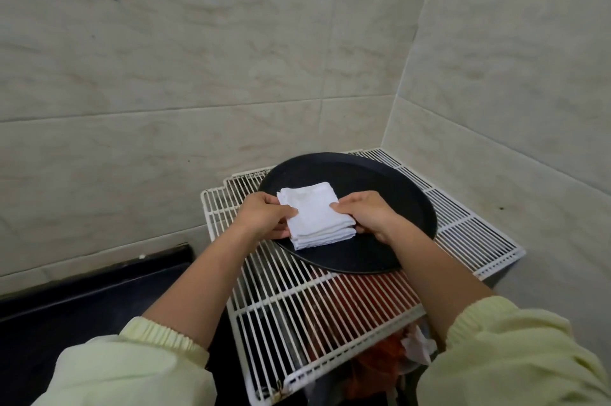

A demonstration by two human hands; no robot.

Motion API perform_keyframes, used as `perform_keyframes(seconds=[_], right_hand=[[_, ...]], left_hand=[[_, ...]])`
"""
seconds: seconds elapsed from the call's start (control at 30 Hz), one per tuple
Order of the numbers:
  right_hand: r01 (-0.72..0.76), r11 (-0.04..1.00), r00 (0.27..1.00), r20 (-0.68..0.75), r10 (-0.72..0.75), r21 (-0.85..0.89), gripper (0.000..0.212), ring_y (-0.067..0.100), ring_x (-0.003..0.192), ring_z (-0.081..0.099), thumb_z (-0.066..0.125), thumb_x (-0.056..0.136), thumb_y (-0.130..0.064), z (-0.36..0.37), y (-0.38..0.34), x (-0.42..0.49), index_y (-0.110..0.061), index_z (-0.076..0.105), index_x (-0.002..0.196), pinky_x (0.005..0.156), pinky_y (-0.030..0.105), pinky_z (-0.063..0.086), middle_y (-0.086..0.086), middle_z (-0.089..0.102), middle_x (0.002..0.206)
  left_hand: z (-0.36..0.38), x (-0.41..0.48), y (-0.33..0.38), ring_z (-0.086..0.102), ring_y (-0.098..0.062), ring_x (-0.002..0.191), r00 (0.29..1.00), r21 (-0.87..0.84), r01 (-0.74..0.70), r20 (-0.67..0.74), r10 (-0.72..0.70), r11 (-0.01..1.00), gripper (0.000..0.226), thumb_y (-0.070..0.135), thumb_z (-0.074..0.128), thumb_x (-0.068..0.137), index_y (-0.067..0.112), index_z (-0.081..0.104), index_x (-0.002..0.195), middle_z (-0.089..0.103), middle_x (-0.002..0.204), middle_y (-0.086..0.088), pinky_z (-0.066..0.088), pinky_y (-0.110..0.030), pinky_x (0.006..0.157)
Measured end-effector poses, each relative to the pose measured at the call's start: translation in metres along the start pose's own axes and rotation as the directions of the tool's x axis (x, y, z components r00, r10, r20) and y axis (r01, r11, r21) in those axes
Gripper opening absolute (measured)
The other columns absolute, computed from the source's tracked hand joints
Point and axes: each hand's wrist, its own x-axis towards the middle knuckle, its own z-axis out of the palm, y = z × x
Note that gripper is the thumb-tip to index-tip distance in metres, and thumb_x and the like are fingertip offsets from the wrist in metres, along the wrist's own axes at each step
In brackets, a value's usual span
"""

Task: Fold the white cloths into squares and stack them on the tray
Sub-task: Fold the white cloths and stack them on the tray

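Observation:
A stack of white cloths folded into squares lies on a round black tray, near its left front part. My left hand grips the stack's left edge, thumb on top and fingers underneath. My right hand pinches the stack's right edge the same way. The stack shows several layers at its front edge, with the top square slightly askew. Whether the stack rests fully on the tray or is lifted a little, I cannot tell.
The tray sits on a white wire rack in a tiled corner. Under the rack are red and dark items and crumpled paper. A black counter ledge runs along the left wall.

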Motion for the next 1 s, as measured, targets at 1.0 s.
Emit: perform_keyframes(seconds=[1.0], right_hand=[[0.789,0.448,0.615,0.562,-0.554,-0.421,0.027,0.027,0.115,0.054,0.057,0.093,-0.025,0.283,-0.042,-0.182,-0.014,0.056,0.118,0.092,0.035,0.045,0.007,0.056,0.123]], left_hand=[[-0.205,-0.215,-0.160,0.047,-0.030,0.116,0.714,0.545,0.305,-0.674,0.192,0.781,0.033,0.029,0.056,0.090,0.013,0.054,0.119,0.050,0.125,-0.012,0.043,-0.038,0.093]])
